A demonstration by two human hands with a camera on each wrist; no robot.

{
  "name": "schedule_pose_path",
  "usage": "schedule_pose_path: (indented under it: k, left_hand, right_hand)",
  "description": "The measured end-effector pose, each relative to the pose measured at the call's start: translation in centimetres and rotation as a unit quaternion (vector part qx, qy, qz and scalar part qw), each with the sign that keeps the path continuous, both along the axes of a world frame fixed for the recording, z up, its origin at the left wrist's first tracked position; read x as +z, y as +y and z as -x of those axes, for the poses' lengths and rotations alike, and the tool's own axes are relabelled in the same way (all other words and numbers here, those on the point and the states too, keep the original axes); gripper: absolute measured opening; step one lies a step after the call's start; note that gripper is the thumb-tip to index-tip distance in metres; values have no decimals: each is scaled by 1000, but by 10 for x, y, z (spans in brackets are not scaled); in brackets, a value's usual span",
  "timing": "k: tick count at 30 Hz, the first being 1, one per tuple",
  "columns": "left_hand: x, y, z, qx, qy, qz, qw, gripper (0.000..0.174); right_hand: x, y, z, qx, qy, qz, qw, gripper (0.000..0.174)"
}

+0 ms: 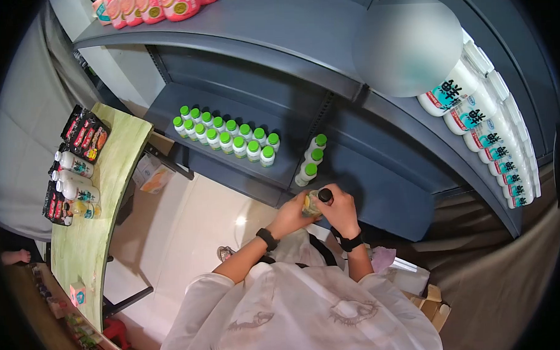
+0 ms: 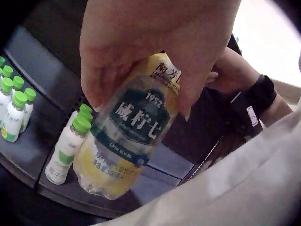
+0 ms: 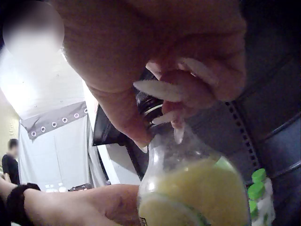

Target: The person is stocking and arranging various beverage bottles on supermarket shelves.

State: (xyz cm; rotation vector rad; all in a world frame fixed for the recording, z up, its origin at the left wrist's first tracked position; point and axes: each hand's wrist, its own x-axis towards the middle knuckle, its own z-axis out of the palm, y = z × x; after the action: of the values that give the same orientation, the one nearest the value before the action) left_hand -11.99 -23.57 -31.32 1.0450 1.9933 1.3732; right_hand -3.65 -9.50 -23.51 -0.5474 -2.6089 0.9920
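Note:
Both hands are on a clear bottle (image 1: 310, 204) of yellow drink with a dark cap, in front of the lower shelf. The left hand (image 1: 291, 215) grips its body; in the left wrist view its fingers wrap the bottle (image 2: 124, 136) above a green and yellow label. The right hand (image 1: 342, 211) holds the neck and black cap from above; in the right wrist view thumb and long-nailed fingers close round the neck of the bottle (image 3: 193, 183). Several white bottles with green caps (image 1: 239, 147) stand in rows on the shelf, and a short row (image 1: 310, 163) stands right beside the hands.
Large white bottles (image 1: 475, 122) line the upper shelf at right, pink packs (image 1: 157, 5) its left end. A green table (image 1: 101, 175) at left holds black packs (image 1: 84, 135), white bottles (image 1: 76, 176) and a small yellow bottle (image 1: 87, 210). A lilac cloth (image 1: 383, 258) lies at lower right.

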Motion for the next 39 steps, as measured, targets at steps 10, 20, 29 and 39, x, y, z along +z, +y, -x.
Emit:
schedule_pose_path:
  k: [10, 20, 29, 39]
  left_hand:
    - [-70, 83, -20, -32, 10, 18, 999, 87]
    - [-136, 104, -23, -54, 100, 64, 992, 79]
    - [-137, 106, -9, -87, 30, 114, 989, 80]
    - [-167, 91, -4, -83, 9, 173, 981, 72]
  right_hand:
    - [-79, 95, -8, 17, -12, -75, 997, 27]
    - [-141, 129, 19, 21, -48, -92, 994, 26]
    - [-168, 134, 40, 5, -143, -78, 987, 32]
    - [-176, 137, 46, 7, -135, -70, 988, 31]
